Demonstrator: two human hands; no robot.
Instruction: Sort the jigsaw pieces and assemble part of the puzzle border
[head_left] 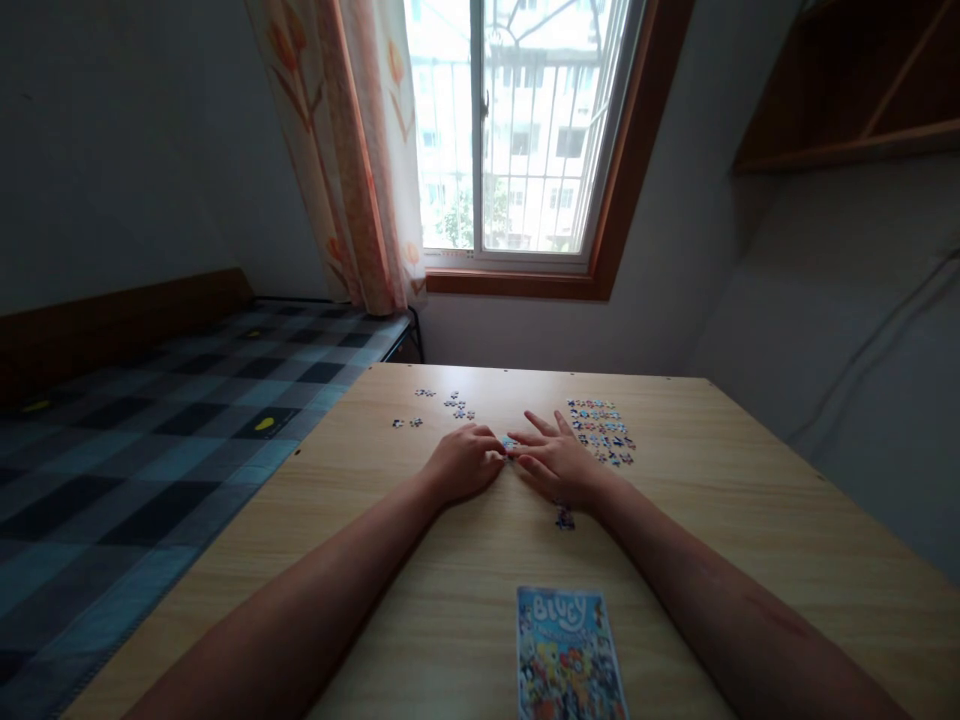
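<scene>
My left hand [466,462] rests on the table with its fingers curled together, thumb and fingertips at a small group of jigsaw puzzle pieces [509,443]. It pinches a puzzle piece at the edge of that group, mostly hidden by the fingers. From the other side my right hand [559,460] reaches in, palm down and fingers spread, its fingertips touching the same pieces. Just below the right wrist lies a joined clump of puzzle pieces [564,517]. Beyond that hand, loose pieces lie in rows [604,428], partly covered by it.
Several scattered pieces [454,403] lie at the table's far left. A colourful picture card [570,655] marked "Bluey" is near me on the wooden table [405,620]. A bed with a checked cover [187,430] adjoins the left edge; a window [525,150] is behind.
</scene>
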